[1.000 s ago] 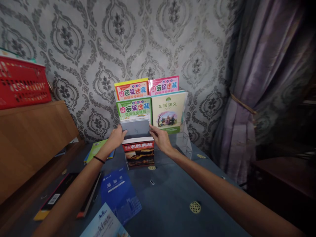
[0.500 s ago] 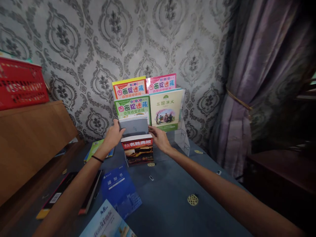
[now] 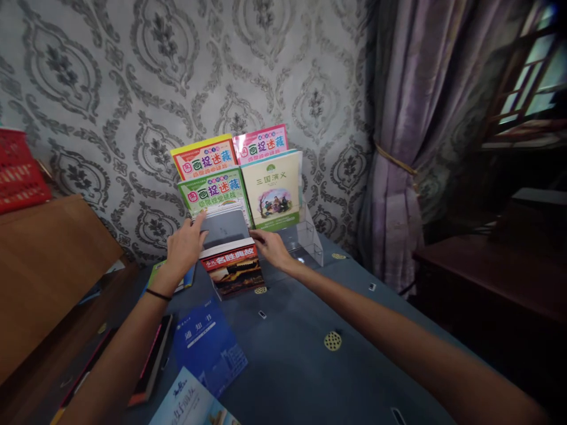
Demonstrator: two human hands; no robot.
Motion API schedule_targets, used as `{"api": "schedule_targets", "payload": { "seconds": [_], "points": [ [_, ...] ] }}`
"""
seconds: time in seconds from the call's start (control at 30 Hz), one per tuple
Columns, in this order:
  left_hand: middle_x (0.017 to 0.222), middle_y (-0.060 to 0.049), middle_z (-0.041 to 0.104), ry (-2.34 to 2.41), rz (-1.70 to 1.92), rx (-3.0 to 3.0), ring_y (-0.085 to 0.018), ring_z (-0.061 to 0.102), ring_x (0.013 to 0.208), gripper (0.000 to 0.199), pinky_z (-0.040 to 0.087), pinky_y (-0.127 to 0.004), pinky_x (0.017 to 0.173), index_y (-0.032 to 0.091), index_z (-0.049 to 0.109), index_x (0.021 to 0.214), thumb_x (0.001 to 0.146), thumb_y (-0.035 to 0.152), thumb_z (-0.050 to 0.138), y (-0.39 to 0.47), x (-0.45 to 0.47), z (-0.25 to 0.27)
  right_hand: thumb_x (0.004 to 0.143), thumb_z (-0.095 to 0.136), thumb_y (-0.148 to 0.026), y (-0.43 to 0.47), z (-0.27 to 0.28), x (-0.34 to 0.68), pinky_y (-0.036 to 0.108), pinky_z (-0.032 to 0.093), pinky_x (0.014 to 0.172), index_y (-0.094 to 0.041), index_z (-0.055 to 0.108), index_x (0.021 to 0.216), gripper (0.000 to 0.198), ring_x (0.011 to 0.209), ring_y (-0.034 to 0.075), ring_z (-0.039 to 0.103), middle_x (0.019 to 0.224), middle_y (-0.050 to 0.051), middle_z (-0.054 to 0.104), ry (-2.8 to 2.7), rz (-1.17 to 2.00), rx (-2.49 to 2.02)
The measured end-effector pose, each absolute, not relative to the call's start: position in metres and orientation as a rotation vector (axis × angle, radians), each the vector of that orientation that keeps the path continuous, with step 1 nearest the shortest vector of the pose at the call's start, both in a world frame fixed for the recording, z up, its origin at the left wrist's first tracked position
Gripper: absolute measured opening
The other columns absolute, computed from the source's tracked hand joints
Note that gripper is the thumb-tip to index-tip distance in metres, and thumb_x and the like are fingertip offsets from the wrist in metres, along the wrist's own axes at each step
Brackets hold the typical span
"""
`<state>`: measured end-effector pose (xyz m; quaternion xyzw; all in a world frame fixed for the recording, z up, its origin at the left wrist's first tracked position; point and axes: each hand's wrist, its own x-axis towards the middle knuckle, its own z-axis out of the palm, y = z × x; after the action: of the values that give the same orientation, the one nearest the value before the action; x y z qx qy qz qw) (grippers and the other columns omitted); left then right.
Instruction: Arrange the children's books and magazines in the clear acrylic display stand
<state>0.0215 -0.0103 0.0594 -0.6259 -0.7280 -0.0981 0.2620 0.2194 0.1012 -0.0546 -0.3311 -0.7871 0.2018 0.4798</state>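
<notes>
A tiered clear display rack (image 3: 310, 245) stands on a blue-covered table (image 3: 301, 348) against the wall. A grey book (image 3: 224, 227) sits in the rack's second row on the left. My left hand (image 3: 183, 248) grips its left edge and my right hand (image 3: 270, 247) holds its right edge. In front of it stands a red-topped book (image 3: 233, 271). Behind it are a green book (image 3: 212, 190), a yellow book (image 3: 204, 154), a pink book (image 3: 261, 141) and a pale green book (image 3: 274, 192).
A blue booklet (image 3: 208, 345) and a light blue booklet (image 3: 190, 404) lie flat at the near left, beside a dark book (image 3: 148, 372). A wooden cabinet (image 3: 44, 265) with a red basket (image 3: 18, 171) is on the left. A purple curtain (image 3: 407, 136) hangs on the right.
The view has swung to the right, so the rack sits further left in frame. Both hands stay on the grey book's edges; it sits slightly lower in the rack.
</notes>
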Motion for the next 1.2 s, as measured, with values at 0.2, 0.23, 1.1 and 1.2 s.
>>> {"api": "schedule_targets", "payload": {
  "seconds": [0.2,0.23,1.1,1.2],
  "points": [
    [0.118,-0.015,0.063,-1.938,-0.27,-1.713,-0.034,0.068,0.098,0.054,0.053,-0.041,0.076,0.026,0.04,0.152,0.099,0.04,0.043,-0.012,0.02,0.062,0.089,0.058,-0.009,0.099,-0.057,0.222,0.033,0.053,0.091,-0.022,0.072,0.118,0.035,0.102,0.022,0.071,0.109,0.006,0.078,-1.93,0.45,-0.835],
    [0.118,-0.015,0.062,-1.929,-0.269,-1.709,-0.034,0.068,0.097,0.054,0.053,-0.041,0.075,0.026,0.04,0.152,0.099,0.041,0.043,-0.013,0.019,0.062,0.09,0.057,-0.01,0.098,-0.059,0.222,0.034,0.052,0.092,-0.021,0.072,0.118,0.033,0.102,0.022,0.07,0.109,0.007,0.077,-1.927,0.42,-0.865],
    [0.106,-0.009,0.067,-1.961,-0.797,-1.911,-0.026,0.067,0.077,0.068,0.055,-0.039,0.069,0.022,0.027,0.143,0.087,0.045,0.056,-0.007,-0.001,0.046,0.092,0.049,-0.006,0.089,-0.072,0.235,0.036,0.041,0.097,-0.016,0.069,0.122,0.037,0.109,0.022,0.059,0.113,0.01,0.073,-1.934,0.274,-0.835],
    [0.109,-0.01,0.066,-2.012,-0.909,-1.939,-0.025,0.067,0.077,0.069,0.055,-0.036,0.064,0.021,0.026,0.144,0.087,0.047,0.056,-0.007,-0.007,0.044,0.093,0.05,-0.008,0.089,-0.069,0.232,0.037,0.042,0.098,-0.017,0.066,0.128,0.039,0.113,0.022,0.059,0.118,0.01,0.072,-1.928,0.315,-0.816]
  ]
}}
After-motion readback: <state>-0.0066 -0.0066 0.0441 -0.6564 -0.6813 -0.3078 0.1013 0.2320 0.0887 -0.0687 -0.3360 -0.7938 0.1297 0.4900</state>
